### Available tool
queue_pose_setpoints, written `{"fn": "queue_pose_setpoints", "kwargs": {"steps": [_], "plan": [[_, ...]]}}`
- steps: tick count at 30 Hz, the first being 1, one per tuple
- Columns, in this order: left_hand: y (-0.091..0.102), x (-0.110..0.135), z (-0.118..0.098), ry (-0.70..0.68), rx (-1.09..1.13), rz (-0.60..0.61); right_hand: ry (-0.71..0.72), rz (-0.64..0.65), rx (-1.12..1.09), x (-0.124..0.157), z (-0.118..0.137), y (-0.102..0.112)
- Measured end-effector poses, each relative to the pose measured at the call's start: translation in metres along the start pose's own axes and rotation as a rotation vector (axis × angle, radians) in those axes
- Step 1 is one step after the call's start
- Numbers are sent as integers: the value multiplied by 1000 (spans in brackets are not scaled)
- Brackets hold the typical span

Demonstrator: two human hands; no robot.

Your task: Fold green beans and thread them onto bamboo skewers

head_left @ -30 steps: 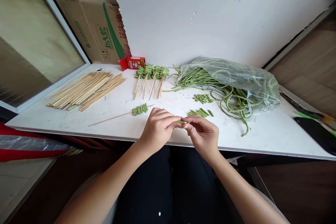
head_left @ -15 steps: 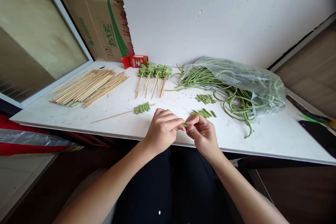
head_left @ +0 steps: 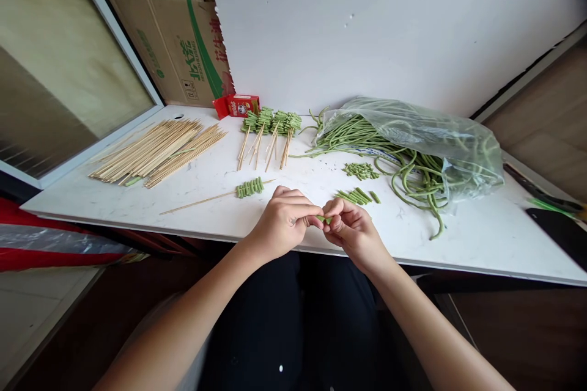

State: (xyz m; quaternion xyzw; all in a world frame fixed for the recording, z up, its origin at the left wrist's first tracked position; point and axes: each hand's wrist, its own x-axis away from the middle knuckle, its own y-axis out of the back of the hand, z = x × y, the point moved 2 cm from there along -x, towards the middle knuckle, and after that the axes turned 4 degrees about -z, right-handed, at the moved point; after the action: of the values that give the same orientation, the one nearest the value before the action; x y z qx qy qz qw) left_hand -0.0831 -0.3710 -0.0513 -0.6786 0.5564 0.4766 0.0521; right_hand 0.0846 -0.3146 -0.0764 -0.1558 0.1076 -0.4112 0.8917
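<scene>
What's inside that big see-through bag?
The plastic bag holds long green beans, and some spill out of its open end onto the white table. Cloudy folds and the beans on top hide what lies deeper.

Cardboard carton [head_left: 169, 55] and small red box [head_left: 243, 105], beyond the fingers [head_left: 305, 210] to the left.
The carton bears green and red print. Farther left of the fingers stands a white-framed pane [head_left: 64, 61]; well to their right lies a flat black object [head_left: 556, 238].
</scene>
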Motion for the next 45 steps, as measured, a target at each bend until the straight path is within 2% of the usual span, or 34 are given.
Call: {"fn": "queue_pose_setpoints", "kwargs": {"steps": [5, 8, 10, 14, 17, 24, 28, 31, 34, 36, 39, 40, 42, 45], "plan": [[7, -4, 8, 78, 119, -4, -4, 9, -36, -3, 9, 3], [17, -6, 18, 128, 153, -73, 65, -95, 49, -8, 23, 25], [21, -7, 24, 152, 110, -94, 109, -219, 277, -12, 33, 49], [20, -4, 29, 190, 45, -47, 220, -498, 861, -18, 46, 97], [15, -1, 31, 218, -4, -26, 226, -617, 1085, -23, 50, 123], [14, -2, 30, 291, -35, -4, 185, -738, 1240, -61, 65, 163], [15, -3, 29, 253, -22, 23, 122, -788, 1251, -78, 67, 180], [14, -3, 31, 233, -19, 4, 138, -835, 1248, -74, 66, 172], [10, -2, 32, 230, -5, -33, 247, -760, 1180, -57, 64, 136], [6, -1, 31, 227, 12, -56, 267, -634, 1110, -42, 59, 103], [-1, 1, 28, 206, 20, -47, 113, -222, 925, -23, 44, 56], [-3, 2, 27, 198, 12, -39, 77, -119, 890, -18, 39, 44], [-6, 5, 25, 171, -14, -25, 69, -45, 864, -12, 30, 27], [-9, 8, 21, 105, -87, 13, 62, -37, 832, -11, 20, 19]]}}
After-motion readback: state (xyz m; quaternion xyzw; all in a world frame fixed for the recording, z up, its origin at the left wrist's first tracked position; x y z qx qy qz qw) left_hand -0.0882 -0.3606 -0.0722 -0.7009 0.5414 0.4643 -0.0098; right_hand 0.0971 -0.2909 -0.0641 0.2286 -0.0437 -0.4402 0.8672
